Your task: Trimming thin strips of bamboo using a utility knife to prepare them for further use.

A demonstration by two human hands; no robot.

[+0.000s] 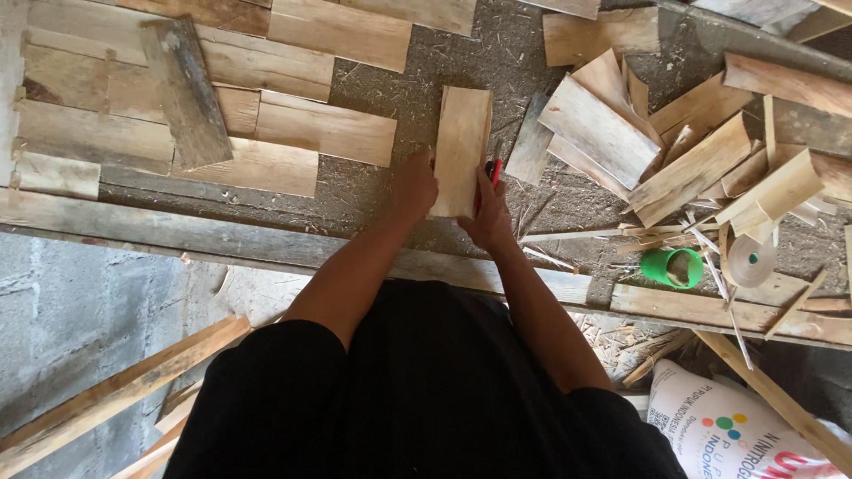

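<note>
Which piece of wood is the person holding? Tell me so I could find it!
Look at the dusty workbench, between the flat boards on the left and the messy pile of offcuts on the right. In the middle stands one pale wooden slat, gripped by the left hand and the right hand. It is the only piece being held.

Rough work surface [382, 204] grey-brown, strewn with sawdust and wood slivers. Long weathered plank [177, 235] forms its front edge. Pale flat boards [293, 124] lie in rows at upper left, dark grey plank [186, 93] across them. Heap of cut offcuts [639, 133] at right. Green cup [672, 267] on its side near tape roll [750, 260]. Grey block wall [80, 302] below left, slats [106, 395] leaning beside it. White printed sack [737, 435] lower right. Soft daylight, no hard shadows.
</note>
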